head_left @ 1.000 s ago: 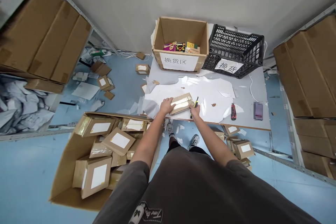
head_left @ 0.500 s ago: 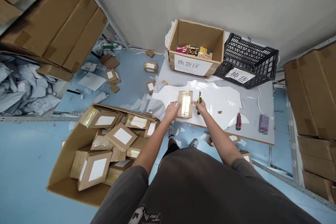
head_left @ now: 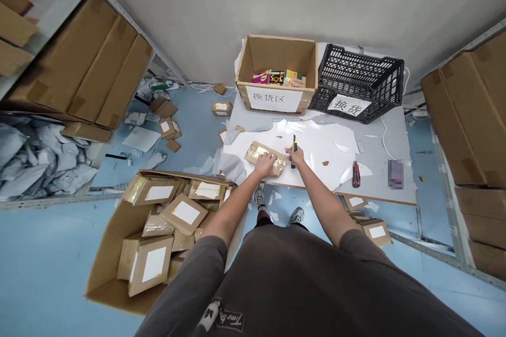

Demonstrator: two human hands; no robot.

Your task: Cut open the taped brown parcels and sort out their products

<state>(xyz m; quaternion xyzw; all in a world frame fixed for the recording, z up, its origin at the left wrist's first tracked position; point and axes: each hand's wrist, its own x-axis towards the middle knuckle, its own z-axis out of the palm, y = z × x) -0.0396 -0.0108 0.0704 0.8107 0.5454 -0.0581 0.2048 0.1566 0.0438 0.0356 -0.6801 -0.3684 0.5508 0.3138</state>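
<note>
A small taped cardboard box (head_left: 253, 154) lies slanted on the white-covered table. My left hand (head_left: 266, 164) rests over its top near the middle, fingers curled onto it, and hides part of the tape and the pale label. Just right of the box, my right hand (head_left: 295, 156) is closed around a yellow and black box cutter (head_left: 294, 146), which points toward the wall. The right fingertips are close to the box's right end; whether they touch it I cannot tell.
Behind stand a labelled open carton (head_left: 276, 99) with colourful packs and a black crate (head_left: 361, 76). A red and black tool (head_left: 356, 174) lies on the table's right. At lower left, a large carton (head_left: 106, 253) holds several parcels. Shelves flank both sides.
The box has turned from upright to slanted on the table. My left hand has moved from its left edge onto its top. The right hand still holds the box cutter.
</note>
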